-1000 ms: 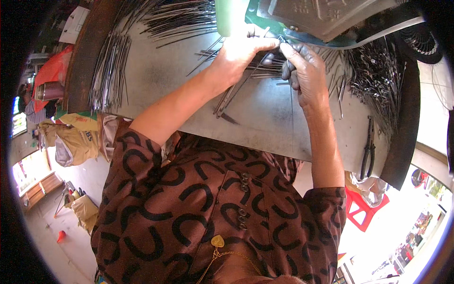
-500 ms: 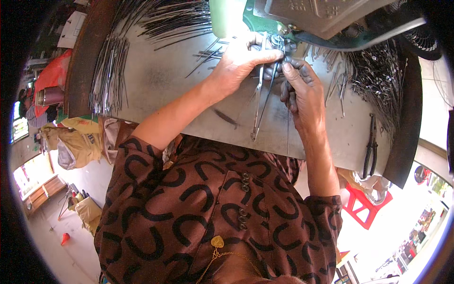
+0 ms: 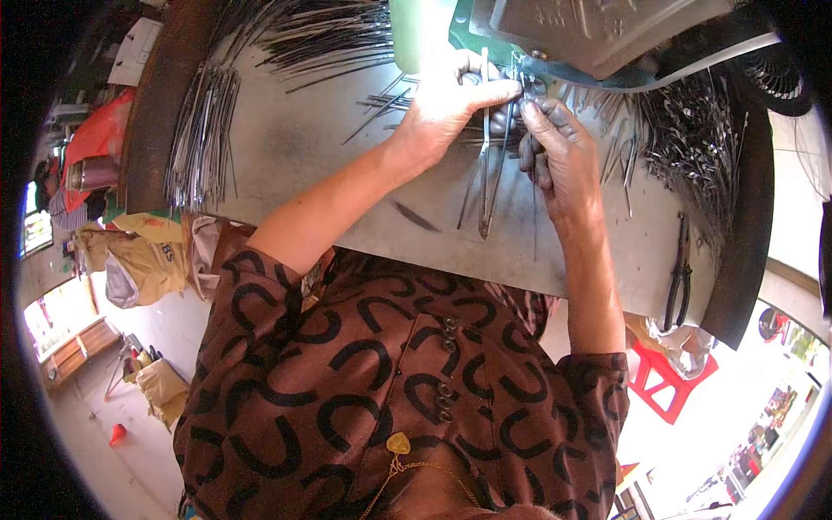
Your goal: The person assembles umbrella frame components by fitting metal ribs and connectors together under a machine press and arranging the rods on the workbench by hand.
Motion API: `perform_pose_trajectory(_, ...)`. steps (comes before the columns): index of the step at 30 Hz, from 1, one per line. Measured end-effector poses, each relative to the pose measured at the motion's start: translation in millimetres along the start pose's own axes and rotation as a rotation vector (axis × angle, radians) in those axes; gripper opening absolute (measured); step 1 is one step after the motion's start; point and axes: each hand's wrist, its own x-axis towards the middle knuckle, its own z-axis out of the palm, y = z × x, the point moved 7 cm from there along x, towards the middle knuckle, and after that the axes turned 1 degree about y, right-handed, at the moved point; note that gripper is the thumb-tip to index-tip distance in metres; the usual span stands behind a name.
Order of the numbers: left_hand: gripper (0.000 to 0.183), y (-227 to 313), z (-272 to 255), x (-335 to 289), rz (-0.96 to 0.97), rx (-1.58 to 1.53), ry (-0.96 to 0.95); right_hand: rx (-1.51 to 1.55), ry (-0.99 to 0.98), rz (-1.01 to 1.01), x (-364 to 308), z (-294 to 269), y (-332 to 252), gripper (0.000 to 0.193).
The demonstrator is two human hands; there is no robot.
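Note:
My left hand is closed on several thin metal rods, whose lower ends hang toward the table's near edge. Its thumb points right, meeting the fingertips of my right hand. That right hand is closed in a pinch, with a thin metal wire running down below its fingers. Darkened fingertips overlap there, so where each rod is gripped is partly hidden. Both hands are just in front of a green machine, under a bright light.
Long straight rods lie in bundles at the far left and left side of the metal table. To the right is a heap of rods with bent ends. Pliers lie near the right edge. A metal cover overhangs.
Both hands have shifted slightly to the right. The lower ends of the rods in my left hand have swung right and spread apart a little.

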Motion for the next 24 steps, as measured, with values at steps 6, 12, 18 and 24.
perform_pose_trajectory(6, 0.017, -1, 7, -1, -0.047, 0.043, -0.069, -0.144, -0.034, -0.002, 2, -5, -18, 0.02)
perform_pose_trajectory(12, 0.013, -7, 2, 1, -0.021, -0.039, -0.068, -0.106, -0.064, -0.009, 2, 2, -9, 0.019)
perform_pose_trajectory(18, 0.016, -5, -1, -13, -0.221, -0.199, 0.132, -0.188, 0.114, -0.235, -6, 20, -5, 0.024)
perform_pose_trajectory(24, 0.052, 78, -136, -30, -0.046, 0.781, 0.456, -0.5, 0.226, -0.242, -35, -39, -20, 0.027)
